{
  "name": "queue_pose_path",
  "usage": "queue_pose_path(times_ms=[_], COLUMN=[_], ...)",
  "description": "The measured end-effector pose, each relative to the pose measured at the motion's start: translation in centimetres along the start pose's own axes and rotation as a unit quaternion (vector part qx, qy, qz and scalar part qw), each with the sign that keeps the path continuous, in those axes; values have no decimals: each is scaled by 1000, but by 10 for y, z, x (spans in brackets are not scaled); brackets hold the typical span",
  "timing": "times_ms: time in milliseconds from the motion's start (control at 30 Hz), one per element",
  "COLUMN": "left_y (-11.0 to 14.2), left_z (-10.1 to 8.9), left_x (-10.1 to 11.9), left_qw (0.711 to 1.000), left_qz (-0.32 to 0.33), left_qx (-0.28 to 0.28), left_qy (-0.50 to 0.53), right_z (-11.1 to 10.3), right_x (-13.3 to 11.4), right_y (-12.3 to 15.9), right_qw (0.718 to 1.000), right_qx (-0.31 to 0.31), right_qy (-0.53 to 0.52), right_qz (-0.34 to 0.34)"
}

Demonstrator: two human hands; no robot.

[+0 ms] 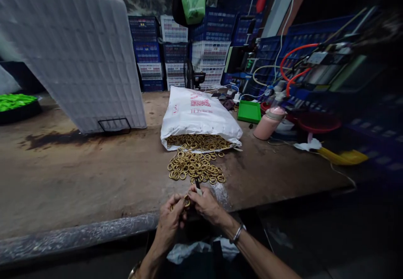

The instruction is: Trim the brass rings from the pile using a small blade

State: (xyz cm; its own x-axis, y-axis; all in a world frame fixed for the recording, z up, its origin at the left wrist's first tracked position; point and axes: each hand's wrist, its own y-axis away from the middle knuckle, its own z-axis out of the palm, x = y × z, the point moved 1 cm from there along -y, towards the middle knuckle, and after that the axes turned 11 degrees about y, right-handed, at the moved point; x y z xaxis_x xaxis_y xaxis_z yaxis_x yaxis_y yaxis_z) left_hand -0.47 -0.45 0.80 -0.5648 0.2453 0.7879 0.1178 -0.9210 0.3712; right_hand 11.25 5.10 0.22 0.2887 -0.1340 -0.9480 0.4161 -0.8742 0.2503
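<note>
Brass ring btwn both hands, loose rings + open sack just past them

L hand (170, 217) has its fingers pinched narrow on a brass ring (187, 202), w/ a bit of another ring showing by the same fingers. R hand (207, 203) is right next to it, fingertips up at the brass ring too, fingers closed around a small tool (198, 186), black at the top end and pale lower down. Can't tell exactly what the tool is, too small. Both hands are at the front edge of the table (94, 178), R wrist has a metal bracelet (238, 233) on.

Just beyond the hands there's a loose pile of rings (197, 166) on the table, running up to the mouth of a white sack (201, 113) lying flat, opening toward the person, more rings inside. Green tray (249, 111) is to the right of the sack, pink bottle (270, 122) near it. Big pale padded panel (85, 56) stands tilted on the L side, w/ a black wire stand (114, 125) at its bottom. Blue & white crates (210, 52) stacked in the bkgd, small black fan (189, 74) in front of them.
</note>
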Motion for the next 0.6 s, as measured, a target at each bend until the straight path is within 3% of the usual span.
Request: queue_pose_path(times_ms=[300,433,600], left_y=[8,10,8], left_z=[10,10,5], left_x=[1,-1,-5], left_qw=[998,999,999], left_qz=[-44,-39,-33], left_qx=[-29,-34,-33], left_qy=[22,14,-9], right_z=[-4,-5,-6], right_x=[-9,-11,-19], right_y=[8,11,14], right_qw=[994,992,997], right_qx=[54,45,26], right_qy=[86,98,58], right_qz=[-48,-71,-40])
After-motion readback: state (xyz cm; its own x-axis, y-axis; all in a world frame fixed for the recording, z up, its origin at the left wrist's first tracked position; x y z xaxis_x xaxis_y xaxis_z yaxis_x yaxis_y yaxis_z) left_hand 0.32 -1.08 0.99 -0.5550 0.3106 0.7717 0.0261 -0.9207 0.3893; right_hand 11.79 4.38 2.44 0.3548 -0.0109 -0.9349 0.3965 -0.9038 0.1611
